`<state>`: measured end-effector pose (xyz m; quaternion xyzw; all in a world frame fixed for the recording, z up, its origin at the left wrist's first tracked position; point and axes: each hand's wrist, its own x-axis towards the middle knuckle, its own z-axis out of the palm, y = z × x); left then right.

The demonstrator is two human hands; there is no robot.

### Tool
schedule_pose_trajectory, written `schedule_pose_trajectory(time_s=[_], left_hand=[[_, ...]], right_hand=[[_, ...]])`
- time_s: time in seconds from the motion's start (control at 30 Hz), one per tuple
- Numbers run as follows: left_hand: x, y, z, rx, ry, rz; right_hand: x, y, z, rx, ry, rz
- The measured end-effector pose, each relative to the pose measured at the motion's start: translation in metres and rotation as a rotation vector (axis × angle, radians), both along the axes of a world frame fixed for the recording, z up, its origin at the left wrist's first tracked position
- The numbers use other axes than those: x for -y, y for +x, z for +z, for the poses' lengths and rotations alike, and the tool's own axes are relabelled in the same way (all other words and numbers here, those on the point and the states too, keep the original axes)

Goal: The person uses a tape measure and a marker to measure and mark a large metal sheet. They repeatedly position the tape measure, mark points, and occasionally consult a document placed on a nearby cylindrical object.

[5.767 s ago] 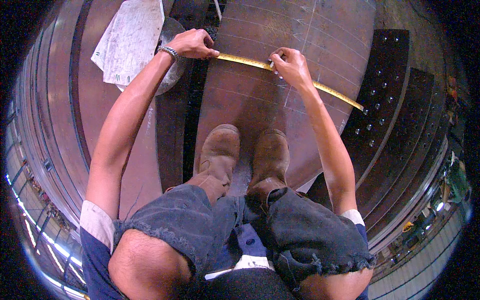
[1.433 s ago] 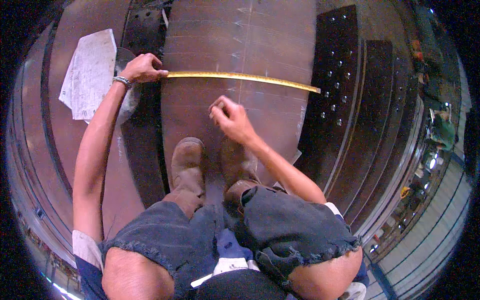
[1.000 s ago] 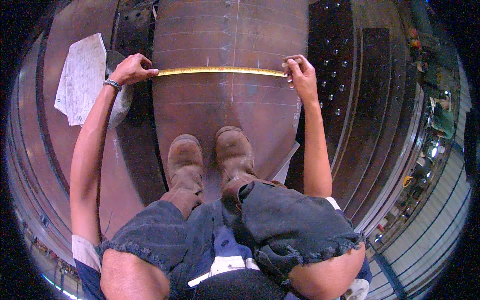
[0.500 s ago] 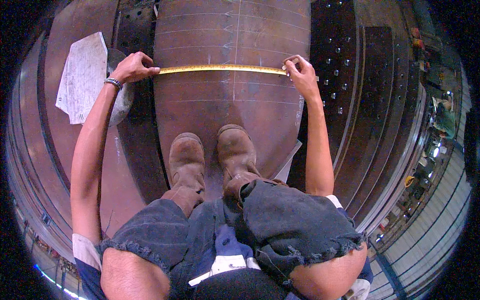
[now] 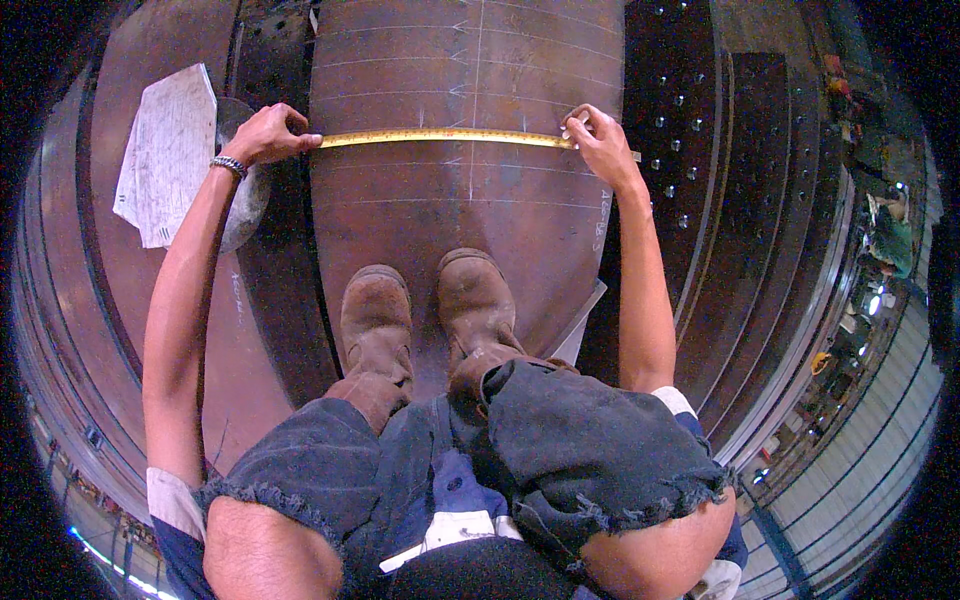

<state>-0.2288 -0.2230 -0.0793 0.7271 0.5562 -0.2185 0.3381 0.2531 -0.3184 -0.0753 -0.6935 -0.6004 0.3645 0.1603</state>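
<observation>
Across rusty brown steel plate (image 5: 440, 220), yellow tape measure (image 5: 445, 137) pulled taut: left hand (image 5: 262, 135) pinching one end, right hand (image 5: 598, 140) seemingly pinching the other.

Yellow tape measure (image 5: 450, 137) stretched across plate (image 5: 450, 220)

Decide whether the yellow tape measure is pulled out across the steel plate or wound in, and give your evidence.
Pulled out. The tape measure lies flat across the steel plate, its ends held by the left hand and the right hand.
</observation>
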Motion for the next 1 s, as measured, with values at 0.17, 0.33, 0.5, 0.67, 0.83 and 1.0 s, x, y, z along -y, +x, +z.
schedule_pose_trajectory(time_s=[0.17, 0.33, 0.5, 0.67, 0.83, 1.0], left_hand=[[0.000, 0.000, 0.002, -0.002, -0.016, 0.020], [0.006, 0.005, 0.007, 0.002, 0.088, 0.012], [0.005, 0.008, 0.011, 0.010, 0.081, -0.018], [0.005, 0.006, 0.011, 0.015, 0.072, -0.010], [0.007, 0.007, 0.012, 0.038, 0.090, -0.005], [0.006, 0.005, 0.011, 0.082, 0.077, -0.006]], right_hand=[[-0.002, 0.003, -0.005, -0.019, -0.001, 0.037], [-0.001, 0.003, -0.004, 0.009, -0.013, 0.052], [-0.002, 0.002, -0.002, 0.042, -0.009, 0.061], [-0.003, 0.000, 0.001, 0.046, -0.018, 0.082], [-0.002, 0.001, 0.001, -0.007, -0.016, 0.053], [-0.001, 0.003, -0.003, 0.021, -0.006, 0.075]])
